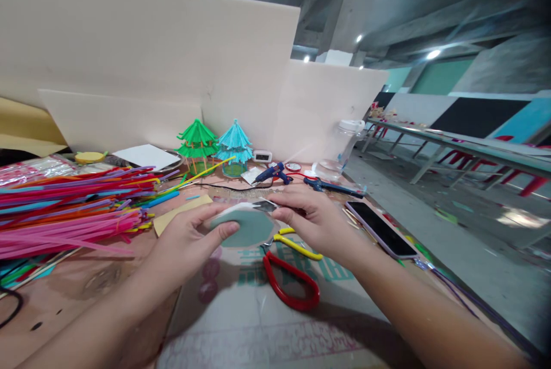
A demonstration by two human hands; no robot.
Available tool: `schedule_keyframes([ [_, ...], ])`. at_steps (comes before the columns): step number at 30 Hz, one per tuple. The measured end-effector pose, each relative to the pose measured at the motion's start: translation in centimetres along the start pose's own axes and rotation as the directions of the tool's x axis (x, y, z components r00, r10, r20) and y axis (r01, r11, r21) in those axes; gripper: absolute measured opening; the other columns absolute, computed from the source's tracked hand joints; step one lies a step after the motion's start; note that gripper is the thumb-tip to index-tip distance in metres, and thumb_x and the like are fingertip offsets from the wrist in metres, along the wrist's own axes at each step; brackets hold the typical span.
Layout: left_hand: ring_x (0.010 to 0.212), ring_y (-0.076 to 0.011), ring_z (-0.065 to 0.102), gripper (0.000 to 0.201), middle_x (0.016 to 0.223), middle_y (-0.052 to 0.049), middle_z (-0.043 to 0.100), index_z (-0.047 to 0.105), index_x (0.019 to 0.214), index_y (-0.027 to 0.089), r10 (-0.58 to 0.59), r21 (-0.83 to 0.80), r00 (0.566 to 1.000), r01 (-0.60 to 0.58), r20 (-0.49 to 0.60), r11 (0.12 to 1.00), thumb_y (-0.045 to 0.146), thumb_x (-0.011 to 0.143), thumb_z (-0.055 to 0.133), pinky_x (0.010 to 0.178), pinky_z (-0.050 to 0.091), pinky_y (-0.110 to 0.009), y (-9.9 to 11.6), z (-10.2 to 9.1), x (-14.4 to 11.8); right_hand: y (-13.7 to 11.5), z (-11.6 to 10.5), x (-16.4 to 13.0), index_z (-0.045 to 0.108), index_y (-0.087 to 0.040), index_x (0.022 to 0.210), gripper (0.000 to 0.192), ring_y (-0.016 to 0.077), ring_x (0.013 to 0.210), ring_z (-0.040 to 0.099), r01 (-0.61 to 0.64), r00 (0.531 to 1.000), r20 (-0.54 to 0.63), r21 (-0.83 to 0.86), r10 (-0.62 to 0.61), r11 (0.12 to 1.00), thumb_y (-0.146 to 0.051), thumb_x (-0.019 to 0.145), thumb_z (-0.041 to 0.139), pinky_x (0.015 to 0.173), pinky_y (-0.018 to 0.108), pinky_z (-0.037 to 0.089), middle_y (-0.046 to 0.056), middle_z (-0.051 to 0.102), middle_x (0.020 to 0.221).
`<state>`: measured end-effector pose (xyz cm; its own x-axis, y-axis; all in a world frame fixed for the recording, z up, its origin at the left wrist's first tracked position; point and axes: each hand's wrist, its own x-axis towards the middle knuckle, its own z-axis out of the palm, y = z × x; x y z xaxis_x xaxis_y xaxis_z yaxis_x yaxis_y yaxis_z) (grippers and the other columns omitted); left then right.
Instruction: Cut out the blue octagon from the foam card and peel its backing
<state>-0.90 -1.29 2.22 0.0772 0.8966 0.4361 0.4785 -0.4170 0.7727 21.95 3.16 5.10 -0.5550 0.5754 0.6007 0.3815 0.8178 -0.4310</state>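
Observation:
My left hand is closed round the left side of a round grey-green disc, its thumb lying on the face. A white layer shows along the disc's upper edge. At the right edge, my right hand pinches the disc, where a small dark patch shows by the fingertips. Below the hands, a red-handled cutting tool and yellow-handled pliers lie on a printed cardboard sheet; their tips are partly hidden under the disc.
Bundled pipe cleaners fill the left side. Behind stand a green pagoda model and a blue one, beside a glue gun. To the right are a clear jug, dark pliers and a phone near the table edge.

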Motion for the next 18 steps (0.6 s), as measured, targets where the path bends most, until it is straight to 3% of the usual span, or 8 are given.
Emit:
schedule_keyframes([
  [5,0.082,-0.0221,0.069,0.028,0.092,-0.003,0.075,0.074,0.1,0.023,-0.034,-0.021,0.999,0.035,0.035,0.999,0.042,0.084,0.062,0.063,0.055,-0.027,-0.22,-0.01,0.16,-0.32,-0.13,0.08,0.075,-0.021,0.099,0.019,0.0153,0.078,0.061,-0.028,1.0,0.0,-0.001,0.028,1.0,-0.027,0.092,0.058,0.071,0.027,0.048,0.004,0.071,0.083],
  [9,0.09,-0.0231,0.068,0.031,0.099,-0.005,0.075,0.073,0.102,0.02,-0.032,-0.024,0.999,0.033,0.028,0.999,0.043,0.084,0.063,0.07,0.055,-0.028,-0.49,-0.13,0.28,-0.18,-0.26,0.03,0.072,-0.019,0.109,0.024,0.0158,0.079,0.063,-0.106,0.994,-0.002,0.021,0.106,0.994,-0.029,0.091,0.059,0.067,0.026,0.049,0.006,0.073,0.092],
  [18,0.094,-0.0212,0.068,0.024,0.1,-0.003,0.076,0.074,0.103,0.023,0.064,0.025,0.997,-0.065,0.039,0.998,0.035,0.086,0.062,0.079,0.055,-0.028,-0.33,-0.08,0.17,-0.36,0.0,0.06,0.072,-0.021,0.109,0.023,0.017,0.085,0.065,-0.036,0.999,0.044,0.064,0.033,0.997,-0.025,0.09,0.06,0.075,0.029,0.051,0.005,0.075,0.094],
])
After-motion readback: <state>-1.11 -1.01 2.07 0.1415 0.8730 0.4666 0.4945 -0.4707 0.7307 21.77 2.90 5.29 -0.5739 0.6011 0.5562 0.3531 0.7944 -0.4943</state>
